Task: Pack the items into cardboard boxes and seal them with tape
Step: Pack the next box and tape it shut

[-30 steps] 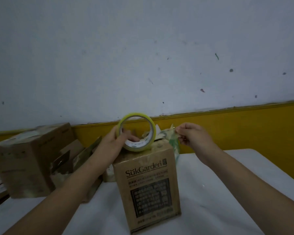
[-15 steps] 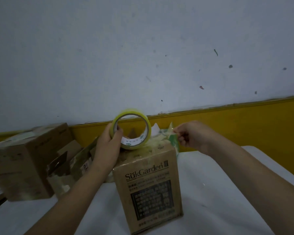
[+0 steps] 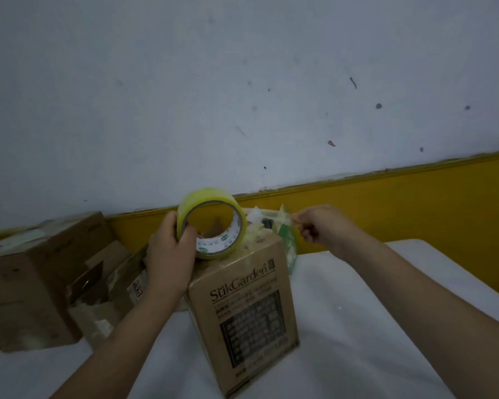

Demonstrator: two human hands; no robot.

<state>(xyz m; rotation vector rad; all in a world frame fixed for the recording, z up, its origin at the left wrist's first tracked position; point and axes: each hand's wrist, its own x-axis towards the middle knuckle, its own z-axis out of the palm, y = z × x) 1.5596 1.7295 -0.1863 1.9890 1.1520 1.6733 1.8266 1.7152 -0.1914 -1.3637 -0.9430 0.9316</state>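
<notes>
1 tape roll, left hand curled round it, atop 1 cardboard box. Right hand pinches loose tape end.

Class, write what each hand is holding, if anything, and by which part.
The left hand grips the tape roll by its left rim, a digit inside the core. The right hand pinches the free end of the tape strip.

Wall, band and table

A pale grey-blue wall fills the far side, flecked with dark specks and one small red mark towards the right. Along its foot runs a yellow band, rising to the right. A white table spreads across the near side and meets the band.
</notes>
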